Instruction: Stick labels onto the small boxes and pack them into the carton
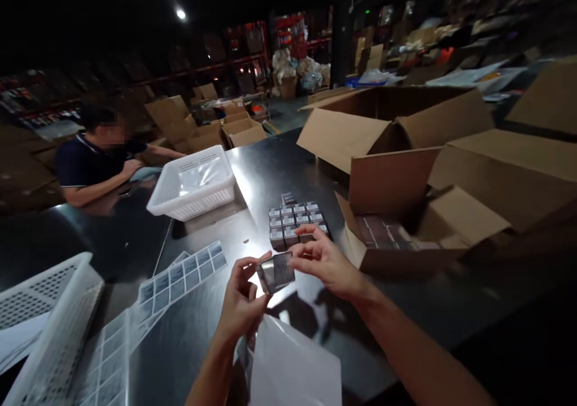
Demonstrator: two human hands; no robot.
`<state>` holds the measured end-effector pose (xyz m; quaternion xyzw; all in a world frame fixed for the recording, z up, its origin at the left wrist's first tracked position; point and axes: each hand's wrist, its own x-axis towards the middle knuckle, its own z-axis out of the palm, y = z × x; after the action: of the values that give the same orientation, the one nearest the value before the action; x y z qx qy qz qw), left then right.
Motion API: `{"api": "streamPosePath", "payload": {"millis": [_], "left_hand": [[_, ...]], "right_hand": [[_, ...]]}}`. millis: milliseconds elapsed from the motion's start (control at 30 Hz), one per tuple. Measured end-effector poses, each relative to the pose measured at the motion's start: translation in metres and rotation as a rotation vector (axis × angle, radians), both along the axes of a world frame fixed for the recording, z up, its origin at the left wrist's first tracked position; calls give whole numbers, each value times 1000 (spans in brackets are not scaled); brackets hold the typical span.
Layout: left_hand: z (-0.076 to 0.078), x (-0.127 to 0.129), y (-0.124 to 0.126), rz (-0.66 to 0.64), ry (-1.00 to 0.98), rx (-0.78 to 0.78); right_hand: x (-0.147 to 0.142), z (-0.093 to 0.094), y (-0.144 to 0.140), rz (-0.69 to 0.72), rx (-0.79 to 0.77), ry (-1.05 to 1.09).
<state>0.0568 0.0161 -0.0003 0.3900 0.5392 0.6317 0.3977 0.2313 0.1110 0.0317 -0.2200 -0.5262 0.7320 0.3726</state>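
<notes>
Dark table (288, 166), hands (283, 280) gripping small box (276, 272), apparently tilted, long axis left-right

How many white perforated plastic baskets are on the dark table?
2: one white perforated plastic basket sits mid-table before the seated person; the other lies at the lower-left corner, partly cut off by the frame.

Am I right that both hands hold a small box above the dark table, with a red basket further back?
Not quite: the basket is white, not red, as the head view shows. The rest stands: left hand and right hand hold the small box above the dark table.
</notes>
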Motion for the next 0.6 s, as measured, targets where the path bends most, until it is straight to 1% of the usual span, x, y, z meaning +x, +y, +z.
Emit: {"api": "streamPosePath", "payload": {"millis": [133, 333, 500, 600], "left_hand": [[-4, 2, -2, -33, -15, 4], [-10, -7, -4, -64, 28, -19], [-7, -12, -4, -133, 78, -23], [-4, -12, -3, -151, 99, -43]], "right_hand": [[-2, -2, -5, 41, -22, -52], [-2, 1, -7, 46, -24, -94], [-1, 4, -7, 44, -16, -121], [0, 4, -7, 43, -20, -125]]}}
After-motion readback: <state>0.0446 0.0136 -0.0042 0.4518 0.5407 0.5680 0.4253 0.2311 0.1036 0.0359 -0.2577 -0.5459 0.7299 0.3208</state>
